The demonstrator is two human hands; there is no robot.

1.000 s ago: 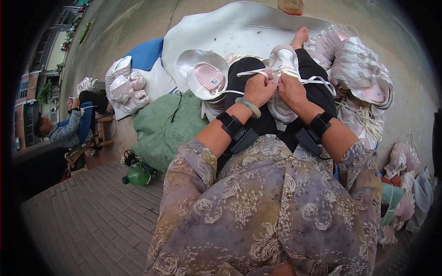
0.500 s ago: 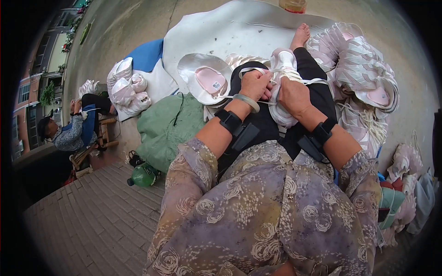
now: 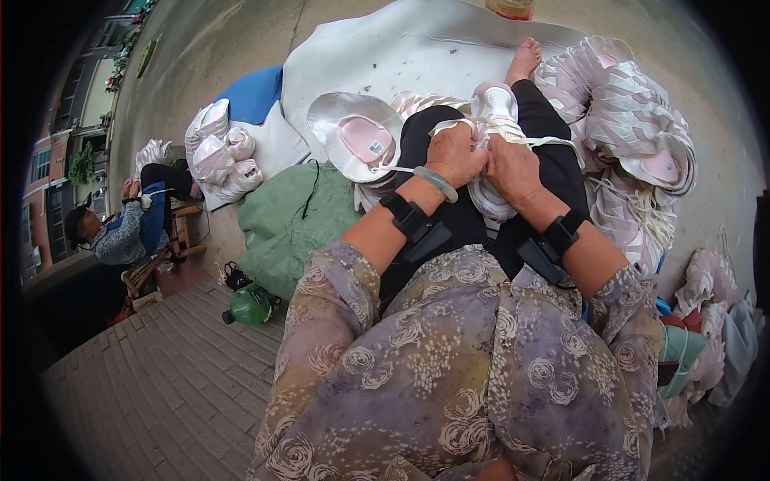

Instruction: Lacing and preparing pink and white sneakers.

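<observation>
A white and pale pink shoe upper (image 3: 495, 103) lies lengthwise across my lap between my thighs. A flat white shoelace (image 3: 556, 143) runs through its front and trails over my right thigh. My left hand (image 3: 455, 155) is closed on the lace at the upper's left side, fingers bent. Pressed close beside it, my right hand (image 3: 514, 168) is closed over the upper's middle with its fingertips pinching the lace. The fingertips nearly meet and hide part of the lacing. To the left, a round white piece with a pink insole (image 3: 368, 140) rests by my left knee.
Bundled pink-white shoe uppers (image 3: 626, 108) are heaped at my right, with another bundle (image 3: 220, 148) on the left. A white sheet (image 3: 385, 56) spreads ahead. Green cloth (image 3: 293, 220) and a green bottle (image 3: 250, 306) lie left. Another person (image 3: 128, 224) sits farther left.
My left hand has moved right and slightly down, closing on the lace against my right hand. The fingertips are now together; the shoe upper stays in place.
</observation>
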